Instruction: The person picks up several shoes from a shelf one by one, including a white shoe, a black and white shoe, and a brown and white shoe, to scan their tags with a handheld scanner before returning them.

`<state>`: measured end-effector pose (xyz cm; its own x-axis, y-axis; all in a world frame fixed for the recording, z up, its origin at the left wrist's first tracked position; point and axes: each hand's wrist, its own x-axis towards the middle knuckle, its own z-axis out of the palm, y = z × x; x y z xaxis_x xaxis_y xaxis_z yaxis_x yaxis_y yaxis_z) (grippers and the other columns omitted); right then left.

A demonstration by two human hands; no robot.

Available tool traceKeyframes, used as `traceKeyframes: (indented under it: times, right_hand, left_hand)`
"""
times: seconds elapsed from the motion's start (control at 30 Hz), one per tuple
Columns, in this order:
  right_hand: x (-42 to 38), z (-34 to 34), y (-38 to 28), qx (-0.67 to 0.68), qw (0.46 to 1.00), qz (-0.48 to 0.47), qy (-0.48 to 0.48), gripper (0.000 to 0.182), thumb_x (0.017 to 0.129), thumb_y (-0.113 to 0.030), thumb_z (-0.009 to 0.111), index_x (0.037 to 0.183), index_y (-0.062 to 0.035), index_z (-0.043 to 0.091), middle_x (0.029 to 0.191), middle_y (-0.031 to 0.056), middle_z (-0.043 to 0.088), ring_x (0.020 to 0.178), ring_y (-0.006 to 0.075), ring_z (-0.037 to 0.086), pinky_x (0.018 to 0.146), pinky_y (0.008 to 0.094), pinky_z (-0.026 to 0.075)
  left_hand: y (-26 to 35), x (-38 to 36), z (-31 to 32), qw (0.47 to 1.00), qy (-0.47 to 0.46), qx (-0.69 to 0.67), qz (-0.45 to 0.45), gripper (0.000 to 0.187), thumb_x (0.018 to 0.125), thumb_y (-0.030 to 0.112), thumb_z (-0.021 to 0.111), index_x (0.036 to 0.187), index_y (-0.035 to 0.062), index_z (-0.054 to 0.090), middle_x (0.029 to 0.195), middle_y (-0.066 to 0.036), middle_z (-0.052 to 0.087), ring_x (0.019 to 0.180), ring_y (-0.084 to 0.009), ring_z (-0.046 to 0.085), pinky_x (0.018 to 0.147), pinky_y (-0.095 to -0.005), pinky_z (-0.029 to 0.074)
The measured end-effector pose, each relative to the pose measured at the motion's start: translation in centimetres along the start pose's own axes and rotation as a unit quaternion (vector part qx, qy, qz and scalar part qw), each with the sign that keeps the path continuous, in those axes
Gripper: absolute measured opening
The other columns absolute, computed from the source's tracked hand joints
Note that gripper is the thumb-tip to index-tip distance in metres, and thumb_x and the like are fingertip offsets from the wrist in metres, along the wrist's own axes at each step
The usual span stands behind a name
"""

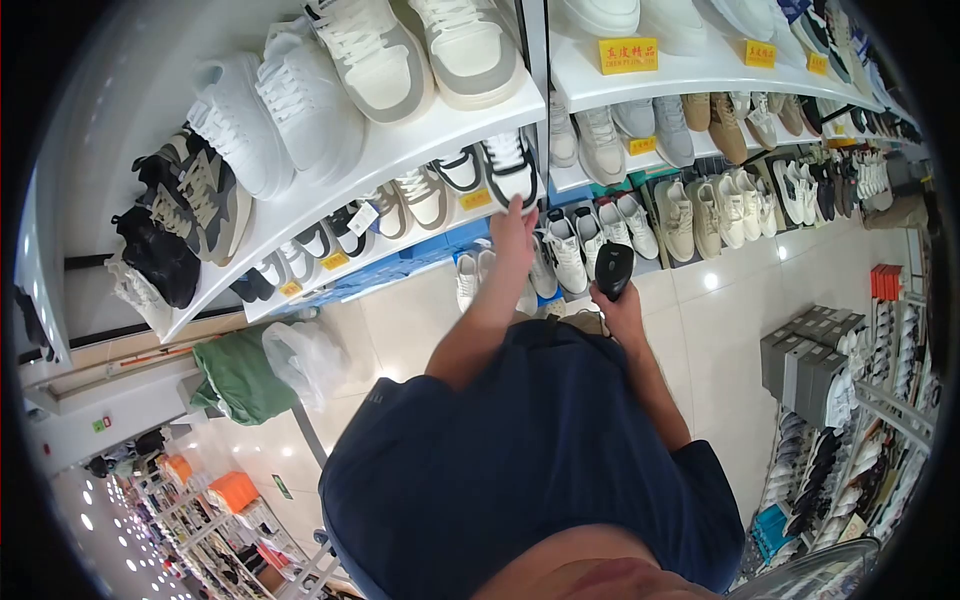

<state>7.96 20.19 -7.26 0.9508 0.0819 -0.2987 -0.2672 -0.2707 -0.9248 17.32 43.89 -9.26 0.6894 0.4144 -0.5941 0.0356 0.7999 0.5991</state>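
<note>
A white shoe with black trim (511,168) points its toe outward from the second shelf. At that toe is my left hand (513,238), its fingers closed on the front edge of the shoe. My right hand (620,306) is wrapped round the handle of a black handheld device (613,268), which looks like a scanner and is held upright in front of the lower shoes. Beside the left hand, a yellow label (475,199) sits on the shelf edge. White sneakers (566,250) stand below, between the two hands.
Large white sneakers (370,60) fill the upper shelf (400,145). A green bag (240,375) and a clear plastic bag (300,360) lie at the left. Grey boxes (810,365) and racks of shoes stand at the right. An orange box (234,491) is at lower left.
</note>
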Motion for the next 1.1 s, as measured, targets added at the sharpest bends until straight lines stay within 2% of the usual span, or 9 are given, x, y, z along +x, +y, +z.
traceKeyframes:
  times: [0.17, 0.3, 0.4, 0.57, 0.73, 0.9, 1.0, 1.07, 1.1]
  right_hand:
    - [0.3, 0.6, -0.8, 0.003, 1.0, -0.009, -0.015, 0.032, 0.081, -0.02, 0.079, 0.1, 0.0026, 0.066, 0.082, 0.0104, 0.069, 0.074, 0.0178, 0.063, 0.07, 0.0355, 0.051]
    - [0.4, 1.1, -3.5, 0.053, 0.998, -0.017, -0.031, 0.022, 0.087, -0.019, 0.075, 0.094, 0.0011, 0.07, 0.073, 0.0042, 0.067, 0.061, 0.0104, 0.061, 0.057, 0.0285, 0.049]
    - [0.7, 1.2, -6.7, 0.133, 0.991, -0.013, -0.02, 0.023, 0.09, -0.019, 0.074, 0.103, 0.0005, 0.071, 0.075, 0.0014, 0.066, 0.06, 0.0089, 0.058, 0.055, 0.0258, 0.046]
    - [-0.6, 1.1, -12.4, 0.305, 0.942, -0.116, -0.072, 0.03, 0.093, -0.022, 0.068, 0.112, 0.0006, 0.068, 0.081, 0.003, 0.063, 0.068, 0.0099, 0.058, 0.061, 0.0267, 0.047]
    - [-5.3, 0.9, -15.2, 0.221, 0.951, -0.181, -0.114, 0.052, 0.07, -0.023, 0.09, 0.109, -0.0039, 0.062, 0.082, 0.0019, 0.064, 0.073, 0.0106, 0.062, 0.064, 0.0254, 0.049]
    - [-9.3, 1.8, -15.7, 0.223, 0.949, -0.206, -0.083, 0.054, 0.064, -0.016, 0.095, 0.106, -0.0047, 0.063, 0.081, -0.0011, 0.064, 0.07, 0.0089, 0.061, 0.062, 0.0247, 0.049]
    - [-10.2, 2.0, -13.6, 0.194, 0.955, -0.205, -0.094, 0.069, 0.068, -0.024, 0.094, 0.124, -0.0023, 0.059, 0.101, 0.0055, 0.067, 0.088, 0.0138, 0.066, 0.075, 0.0291, 0.054]
    - [-11.7, 3.2, -14.8, 0.341, 0.898, -0.258, -0.108, 0.099, 0.077, -0.04, 0.087, 0.152, 0.0002, 0.036, 0.147, 0.0139, 0.049, 0.132, 0.0238, 0.051, 0.11, 0.0396, 0.043]
    - [-12.1, 3.3, -14.8, 0.337, 0.899, -0.259, -0.106, 0.099, 0.077, -0.04, 0.087, 0.152, 0.0002, 0.036, 0.147, 0.0139, 0.049, 0.132, 0.0238, 0.051, 0.11, 0.0396, 0.043]
  left_hand:
    - [0.4, -8.6, -6.4, 0.995, -0.082, 0.061, 0.025, 0.028, 0.101, 0.019, 0.06, 0.119, -0.0013, 0.053, 0.115, -0.013, 0.066, 0.106, -0.0217, 0.066, 0.096, -0.0366, 0.054]
    - [2.1, -13.4, -13.0, 0.994, -0.082, 0.072, -0.028, 0.027, 0.102, 0.018, 0.059, 0.119, -0.0012, 0.052, 0.114, -0.012, 0.065, 0.103, -0.0194, 0.065, 0.094, -0.0363, 0.055]
    - [5.2, -16.9, -15.9, 0.971, -0.147, 0.151, -0.114, 0.03, 0.102, 0.02, 0.059, 0.122, -0.0016, 0.05, 0.12, -0.013, 0.063, 0.108, -0.0203, 0.064, 0.096, -0.0361, 0.054]
    - [9.6, -19.6, -17.7, 0.941, -0.248, 0.209, -0.096, 0.042, 0.101, 0.02, 0.06, 0.134, -0.0025, 0.046, 0.125, -0.012, 0.06, 0.111, -0.0178, 0.062, 0.093, -0.033, 0.054]
    - [13.7, -20.2, -17.7, 0.868, -0.329, 0.364, -0.073, 0.044, 0.098, 0.012, 0.06, 0.138, -0.0021, 0.045, 0.126, -0.011, 0.059, 0.111, -0.0153, 0.06, 0.091, -0.0306, 0.055]
    - [15.2, -20.1, -19.0, 0.879, -0.333, 0.341, -0.023, 0.047, 0.094, 0.0, 0.058, 0.139, -0.0017, 0.045, 0.121, -0.011, 0.063, 0.109, -0.0179, 0.063, 0.096, -0.0346, 0.054]
    - [16.2, -20.4, -20.0, 0.88, -0.285, 0.374, 0.066, 0.049, 0.093, 0.004, 0.063, 0.139, -0.0008, 0.046, 0.126, -0.01, 0.061, 0.109, -0.0181, 0.062, 0.095, -0.031, 0.051]
    - [17.6, -22.0, -19.3, 0.883, -0.28, 0.356, 0.126, 0.051, 0.092, 0.001, 0.066, 0.139, -0.0003, 0.047, 0.126, -0.011, 0.062, 0.111, -0.0182, 0.062, 0.095, -0.0309, 0.051]
    - [18.3, -22.8, -19.0, 0.884, -0.267, 0.336, 0.187, 0.052, 0.09, -0.002, 0.068, 0.138, 0.0002, 0.048, 0.125, -0.011, 0.062, 0.114, -0.0183, 0.062, 0.095, -0.0308, 0.051]
